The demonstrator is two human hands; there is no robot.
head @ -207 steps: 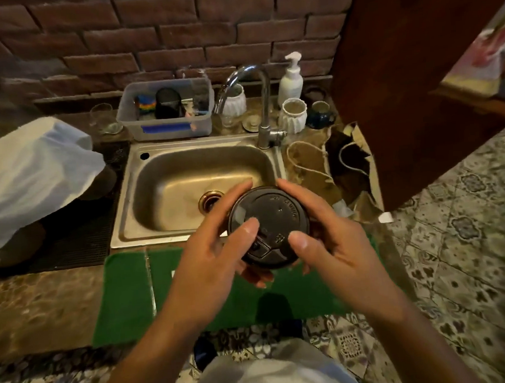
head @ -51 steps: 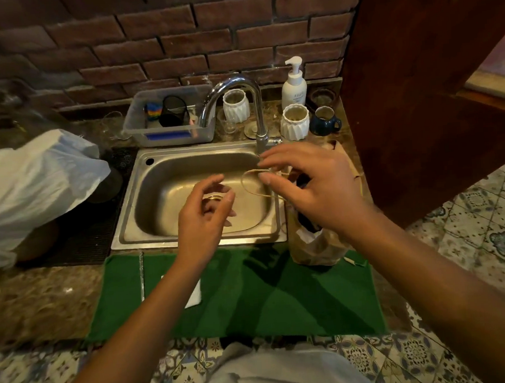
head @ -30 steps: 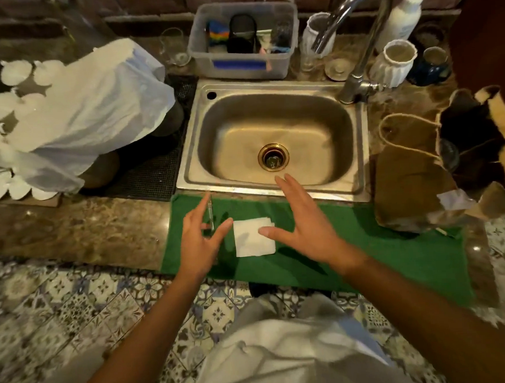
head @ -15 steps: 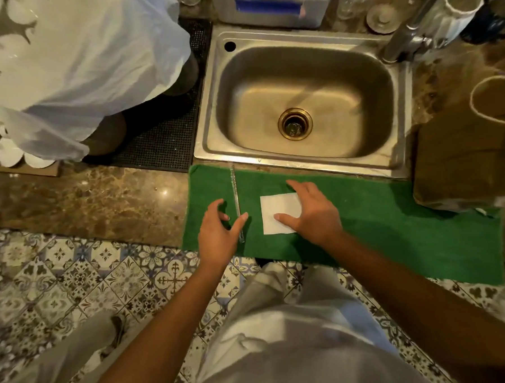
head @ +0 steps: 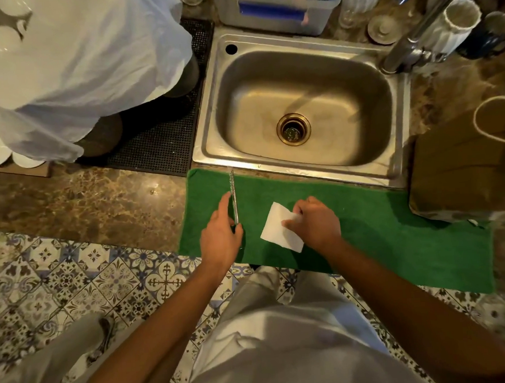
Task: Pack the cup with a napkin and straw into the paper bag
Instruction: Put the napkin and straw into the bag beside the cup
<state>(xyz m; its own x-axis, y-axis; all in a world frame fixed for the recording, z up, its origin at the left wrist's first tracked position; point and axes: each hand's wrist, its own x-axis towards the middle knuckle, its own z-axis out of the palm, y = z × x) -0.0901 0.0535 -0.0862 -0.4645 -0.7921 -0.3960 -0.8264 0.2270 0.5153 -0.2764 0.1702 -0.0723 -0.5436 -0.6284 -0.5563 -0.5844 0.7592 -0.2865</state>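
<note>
A white plastic sheet is draped over items on the far left of the counter. On the green mat in front of the steel sink, a wrapped straw lies pointing toward the sink; its near end is pinched between the thumb and fingers of the left hand. Just to the right, a folded white napkin is gripped at its right edge by the curled fingers of the right hand, and appears partly lifted off the mat. A brown paper bag stands at the far right edge.
</note>
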